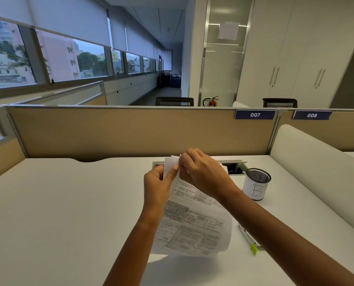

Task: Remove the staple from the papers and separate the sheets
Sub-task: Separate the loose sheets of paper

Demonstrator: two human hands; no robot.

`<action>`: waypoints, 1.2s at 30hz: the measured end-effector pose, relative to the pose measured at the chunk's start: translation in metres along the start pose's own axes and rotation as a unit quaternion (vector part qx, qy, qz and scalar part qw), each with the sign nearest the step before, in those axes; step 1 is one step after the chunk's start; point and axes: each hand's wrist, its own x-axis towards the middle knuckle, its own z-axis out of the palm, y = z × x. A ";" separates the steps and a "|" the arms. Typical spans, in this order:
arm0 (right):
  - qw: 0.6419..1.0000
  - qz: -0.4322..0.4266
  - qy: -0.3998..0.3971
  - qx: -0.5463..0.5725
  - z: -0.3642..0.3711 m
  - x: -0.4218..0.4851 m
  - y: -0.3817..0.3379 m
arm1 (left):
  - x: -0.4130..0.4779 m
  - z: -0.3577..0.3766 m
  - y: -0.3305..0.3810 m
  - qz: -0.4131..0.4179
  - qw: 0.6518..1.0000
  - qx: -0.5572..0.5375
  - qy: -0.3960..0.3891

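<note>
A set of printed papers (194, 228) is held up above the white desk (58, 213), with its lower end curling toward me. My left hand (158, 183) pinches the top left corner, thumb on the front sheet. My right hand (202, 172) is closed on the top edge just beside it, fingers curled over the corner. A folded-back white sheet corner (171, 162) sticks up between both hands. The staple itself is hidden under my fingers.
A mesh pen cup (257, 183) wrapped in paper marked "B" stands at the right. A metal stapler-like tool with a green tip (250, 238) lies under my right forearm. A cable slot (235, 167) opens at the desk's back, before the tan partition (130, 133).
</note>
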 end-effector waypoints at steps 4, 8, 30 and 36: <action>1.000 0.020 0.011 0.014 0.001 -0.001 -0.001 | -0.001 0.000 0.001 -0.016 1.000 -0.010 -0.005; 0.994 0.073 0.024 0.079 0.005 -0.006 -0.005 | -0.001 0.000 0.001 -0.038 0.999 -0.012 0.013; 0.990 0.048 -0.031 0.129 -0.002 -0.008 0.001 | -0.001 -0.005 -0.005 -0.105 0.993 -0.051 -0.022; 0.994 0.023 -0.040 0.096 0.001 -0.007 0.004 | -0.001 -0.004 -0.007 -0.105 0.990 -0.070 -0.056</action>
